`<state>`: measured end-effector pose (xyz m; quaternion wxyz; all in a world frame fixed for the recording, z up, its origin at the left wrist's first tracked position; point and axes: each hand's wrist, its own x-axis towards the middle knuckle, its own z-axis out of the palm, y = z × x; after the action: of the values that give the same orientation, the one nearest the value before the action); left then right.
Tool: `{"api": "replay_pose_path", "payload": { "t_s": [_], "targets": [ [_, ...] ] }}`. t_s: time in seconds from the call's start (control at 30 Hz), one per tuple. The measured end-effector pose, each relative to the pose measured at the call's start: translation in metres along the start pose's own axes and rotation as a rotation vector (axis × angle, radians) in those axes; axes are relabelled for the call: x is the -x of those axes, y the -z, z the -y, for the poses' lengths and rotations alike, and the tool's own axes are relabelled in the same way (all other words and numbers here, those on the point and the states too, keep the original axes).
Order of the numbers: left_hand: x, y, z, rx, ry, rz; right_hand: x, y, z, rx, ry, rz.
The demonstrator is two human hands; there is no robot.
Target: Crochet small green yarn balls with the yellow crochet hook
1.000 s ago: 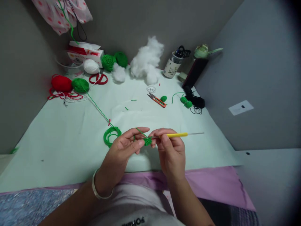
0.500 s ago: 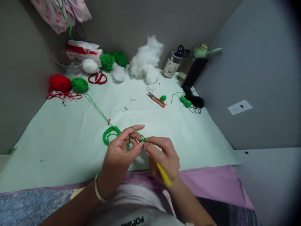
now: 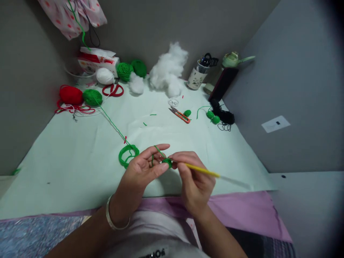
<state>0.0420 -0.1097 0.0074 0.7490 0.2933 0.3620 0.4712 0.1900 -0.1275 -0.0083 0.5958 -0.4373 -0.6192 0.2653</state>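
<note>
My left hand (image 3: 143, 166) pinches a small green crochet piece (image 3: 167, 163) between thumb and fingers, with green yarn looped over the raised index finger. In my right hand (image 3: 197, 179) is a crochet hook (image 3: 202, 170) with a yellow handle, its tip at the crochet piece and its far end pointing right. Beside my left hand a loose coil of green yarn (image 3: 124, 156) lies on the table. A strand leads from there to a green yarn ball (image 3: 92, 97) at the back left.
Orange thread snips (image 3: 180, 115) lie mid-table near a small green piece (image 3: 187, 113). Farther back are red scissors (image 3: 113, 90), white stuffing (image 3: 168, 71), a red yarn ball (image 3: 71, 95), a cup of tools (image 3: 197, 76) and black yarn (image 3: 223, 115). Grey partitions enclose the table.
The hook has swung from pointing down toward me to pointing right, nearly level. My right hand has turned and shifted slightly right; more of the green piece shows.
</note>
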Motion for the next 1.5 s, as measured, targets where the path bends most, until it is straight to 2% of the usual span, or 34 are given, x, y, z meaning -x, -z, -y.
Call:
{"api": "replay_pose_path", "payload": {
  "t_s": [0.07,0.13,0.23,0.33,0.43,0.5,0.6,0.7,0.83,1.0,1.07,1.2,1.3,1.4,1.5],
  "targets": [
    [-0.001,0.001,0.0,0.059,0.031,-0.004,0.004,0.003,0.002,0.185,0.128,0.079],
    [-0.003,0.003,-0.002,0.152,0.112,0.006,0.004,0.005,0.003,0.233,0.166,0.1],
    [-0.005,0.006,-0.005,0.212,0.167,-0.015,-0.002,0.006,0.001,-0.026,0.003,-0.043],
    [-0.005,0.007,-0.005,0.126,0.09,-0.033,-0.008,0.003,-0.002,-0.319,-0.187,-0.077],
    [-0.003,0.005,-0.003,-0.012,0.021,-0.007,-0.01,-0.001,-0.005,-0.354,-0.249,-0.022],
    [-0.002,0.004,-0.002,-0.074,-0.008,-0.014,-0.011,-0.001,-0.006,-0.367,-0.294,-0.04],
    [-0.002,0.004,-0.003,-0.111,-0.027,-0.028,-0.014,0.002,-0.004,-0.444,-0.372,-0.065],
    [-0.001,0.006,-0.005,-0.121,-0.023,-0.037,-0.015,0.005,-0.002,-0.461,-0.391,-0.05],
    [-0.001,0.009,-0.004,-0.165,-0.033,-0.048,-0.01,0.006,0.002,-0.387,-0.278,-0.025],
    [-0.002,0.013,-0.001,-0.305,-0.144,-0.101,-0.001,0.005,0.007,-0.159,-0.049,0.014],
    [-0.002,0.013,-0.001,-0.308,-0.146,-0.094,0.0,0.005,0.008,-0.179,-0.034,0.018],
    [-0.003,0.014,-0.001,-0.362,-0.177,-0.086,-0.003,0.005,0.007,-0.241,-0.104,0.008],
    [-0.003,0.014,-0.001,-0.413,-0.21,-0.097,-0.003,0.006,0.006,-0.187,-0.06,0.035],
    [0.0,0.011,0.0,-0.498,-0.263,-0.144,-0.001,0.007,0.005,0.002,0.096,0.105],
    [0.003,0.005,0.001,-0.524,-0.314,-0.218,0.004,0.006,0.001,0.306,0.29,0.173]
  ]
}}
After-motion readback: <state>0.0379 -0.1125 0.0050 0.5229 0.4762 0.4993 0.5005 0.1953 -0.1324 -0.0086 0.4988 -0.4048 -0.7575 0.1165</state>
